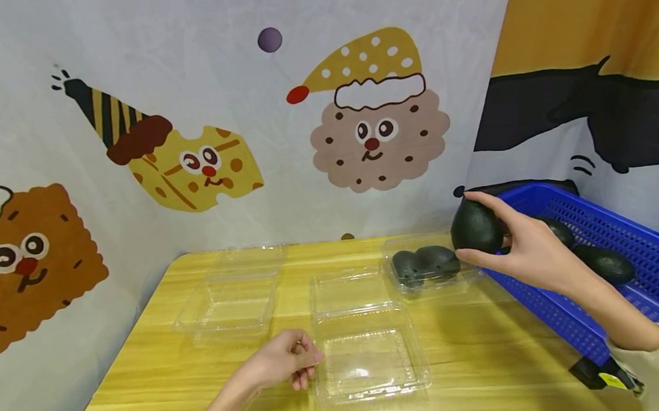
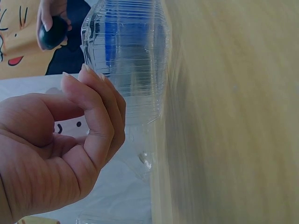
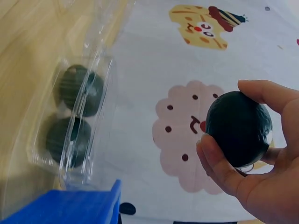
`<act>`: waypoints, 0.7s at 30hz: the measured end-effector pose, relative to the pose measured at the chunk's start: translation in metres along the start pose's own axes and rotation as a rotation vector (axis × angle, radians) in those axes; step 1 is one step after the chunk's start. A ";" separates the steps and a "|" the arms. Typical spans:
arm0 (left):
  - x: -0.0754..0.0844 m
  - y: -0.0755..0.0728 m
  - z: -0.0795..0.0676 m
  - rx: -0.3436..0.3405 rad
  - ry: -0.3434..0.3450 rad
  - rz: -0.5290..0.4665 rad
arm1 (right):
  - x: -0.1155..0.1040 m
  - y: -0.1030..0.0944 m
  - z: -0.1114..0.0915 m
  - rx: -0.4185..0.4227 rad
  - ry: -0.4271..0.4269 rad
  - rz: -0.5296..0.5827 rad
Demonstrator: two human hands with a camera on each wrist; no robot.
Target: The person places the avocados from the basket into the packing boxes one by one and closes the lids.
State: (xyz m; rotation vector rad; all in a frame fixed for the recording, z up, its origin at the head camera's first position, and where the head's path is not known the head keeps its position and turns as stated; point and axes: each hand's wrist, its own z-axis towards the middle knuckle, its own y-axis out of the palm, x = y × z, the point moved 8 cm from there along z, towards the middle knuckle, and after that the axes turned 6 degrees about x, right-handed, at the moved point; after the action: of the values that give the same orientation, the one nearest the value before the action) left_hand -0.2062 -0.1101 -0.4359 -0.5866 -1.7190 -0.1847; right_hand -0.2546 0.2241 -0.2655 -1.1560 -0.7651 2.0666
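My right hand (image 1: 533,247) holds a dark green avocado (image 1: 475,226) in the air, thumb on one side and fingers on the other, over the near end of the blue basket. The same avocado (image 3: 239,129) shows large in the right wrist view. My left hand (image 1: 289,358) has its fingers curled, with thumb and fingertips right at the left rim of an open clear plastic clamshell box (image 1: 370,357). Seen from the left wrist, the fingertips (image 2: 84,70) meet the corner of that ribbed box (image 2: 133,60). Nothing lies inside this box.
Behind stands another clear box (image 1: 396,287) with dark avocados (image 1: 435,261) in it. An open clear box (image 1: 227,310) sits at the left back. On the right, a blue basket (image 1: 644,222) holds several avocados (image 1: 607,264). A cartoon-printed cloth (image 1: 280,170) hangs behind the table.
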 end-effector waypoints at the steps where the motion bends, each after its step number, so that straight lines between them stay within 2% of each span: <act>1: 0.000 0.000 0.000 0.001 0.002 0.002 | -0.001 0.002 -0.001 -0.006 -0.001 0.007; 5: 0.000 0.000 0.000 0.005 0.002 0.009 | -0.008 0.011 -0.003 -0.022 -0.013 0.043; 12: -0.001 0.000 0.000 0.003 0.006 0.008 | -0.019 0.029 -0.008 -0.053 -0.051 0.020; 21: 0.001 0.001 0.000 -0.005 0.013 -0.003 | -0.029 0.061 -0.013 -0.091 -0.146 0.061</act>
State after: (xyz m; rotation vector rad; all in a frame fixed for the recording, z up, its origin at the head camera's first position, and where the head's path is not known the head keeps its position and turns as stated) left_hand -0.2058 -0.1092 -0.4352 -0.5853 -1.7071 -0.1945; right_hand -0.2462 0.1663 -0.3018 -1.0981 -0.9121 2.2054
